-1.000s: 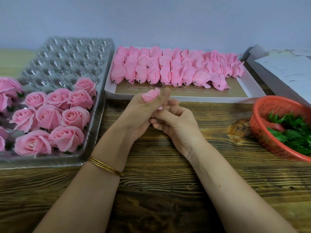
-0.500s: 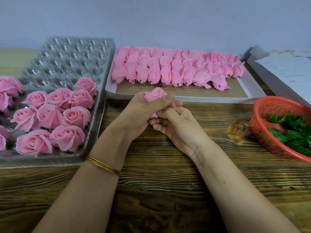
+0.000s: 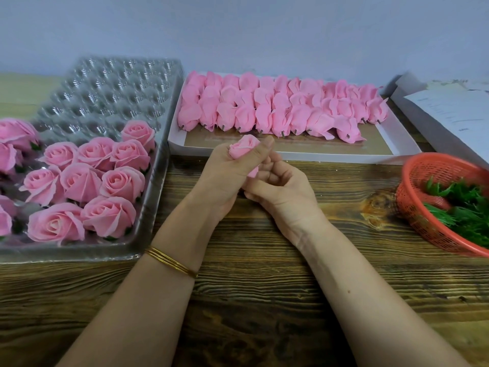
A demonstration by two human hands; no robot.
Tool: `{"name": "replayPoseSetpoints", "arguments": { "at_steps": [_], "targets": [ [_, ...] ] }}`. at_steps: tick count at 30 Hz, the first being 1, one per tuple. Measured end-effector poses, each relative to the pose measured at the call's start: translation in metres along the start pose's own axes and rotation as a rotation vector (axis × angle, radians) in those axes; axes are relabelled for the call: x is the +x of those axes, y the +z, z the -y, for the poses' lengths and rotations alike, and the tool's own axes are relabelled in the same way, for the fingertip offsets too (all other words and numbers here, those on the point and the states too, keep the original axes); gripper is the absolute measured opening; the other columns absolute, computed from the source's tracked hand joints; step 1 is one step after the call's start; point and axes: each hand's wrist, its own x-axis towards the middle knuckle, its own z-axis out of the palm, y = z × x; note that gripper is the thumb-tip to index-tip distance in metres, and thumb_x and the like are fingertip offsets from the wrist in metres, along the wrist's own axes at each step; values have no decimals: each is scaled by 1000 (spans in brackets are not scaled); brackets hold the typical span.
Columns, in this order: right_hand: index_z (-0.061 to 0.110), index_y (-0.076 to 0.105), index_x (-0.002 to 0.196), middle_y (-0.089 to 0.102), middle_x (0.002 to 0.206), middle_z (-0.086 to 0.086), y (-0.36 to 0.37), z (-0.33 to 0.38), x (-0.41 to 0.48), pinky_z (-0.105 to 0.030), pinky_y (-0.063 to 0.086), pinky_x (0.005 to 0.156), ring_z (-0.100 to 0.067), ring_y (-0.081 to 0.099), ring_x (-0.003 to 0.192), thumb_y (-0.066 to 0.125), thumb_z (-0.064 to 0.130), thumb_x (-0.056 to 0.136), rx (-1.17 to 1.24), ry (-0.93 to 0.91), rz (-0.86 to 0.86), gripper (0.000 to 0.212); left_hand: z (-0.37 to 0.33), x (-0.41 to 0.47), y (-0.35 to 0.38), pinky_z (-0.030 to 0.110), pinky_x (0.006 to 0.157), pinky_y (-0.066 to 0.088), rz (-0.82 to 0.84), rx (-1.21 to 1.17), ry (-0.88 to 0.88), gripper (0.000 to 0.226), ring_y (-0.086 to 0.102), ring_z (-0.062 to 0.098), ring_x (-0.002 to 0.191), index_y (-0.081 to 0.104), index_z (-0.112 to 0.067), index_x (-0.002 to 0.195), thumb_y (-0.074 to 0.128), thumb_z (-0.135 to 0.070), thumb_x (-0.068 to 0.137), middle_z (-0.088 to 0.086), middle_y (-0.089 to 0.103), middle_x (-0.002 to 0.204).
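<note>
The left hand (image 3: 222, 178) grips a small pink paper rose bud (image 3: 243, 148) in a closed fist. Its thumb crosses the front of the bud up to the rim and its fingers curl round the back, so only the top of the flower shows above the fist. The right hand (image 3: 283, 197) sits just beside and below it, touching it, with its fingers curled in toward the bud's lower end, where a sliver of pink shows between the 2 hands. Whether those fingers pinch the base or only rest against it cannot be told.

The bud is held above the dark wooden table (image 3: 264, 300), just in front of the near edge of the white cardboard box (image 3: 397, 144). Both forearms reach in from the bottom of the view and meet at the middle; the left wrist wears thin gold bangles (image 3: 170, 262). The right hand's back faces up.

Rows of loose pink petal bundles (image 3: 277, 109) lie in the box. To the left is a clear plastic cell tray (image 3: 111, 86) holding finished pink roses (image 3: 105, 181) at its near end. On the right is a red plastic mesh basket (image 3: 418, 197) of green leaf pieces (image 3: 463, 207).
</note>
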Motion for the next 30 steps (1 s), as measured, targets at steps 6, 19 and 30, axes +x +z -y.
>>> {"name": "replayPoseSetpoints", "arguments": {
  "at_steps": [6,19,30],
  "targets": [
    [4,70,96,61,79,-11,-2,4,-1,-20,50,70,-19,57,78,64,-12,83,12,46,37,21,0,-1,-5,28,63,58,106,6,39,26,69,20,73,74,-11,79,81,-32,67,17,71,88],
    [0,66,100,67,76,-4,-8,16,1,-23,54,59,-14,60,66,57,9,63,59,135,-78,39,10,3,-1,24,72,55,-21,208,268,31,65,11,74,61,16,92,68,-14,92,7,69,78],
    [11,67,94,73,86,-6,-7,18,1,-25,53,70,-14,69,82,76,23,74,37,3,-155,25,16,1,3,40,85,56,40,466,314,14,71,19,90,75,-8,102,73,-9,88,3,76,94]
  ]
}}
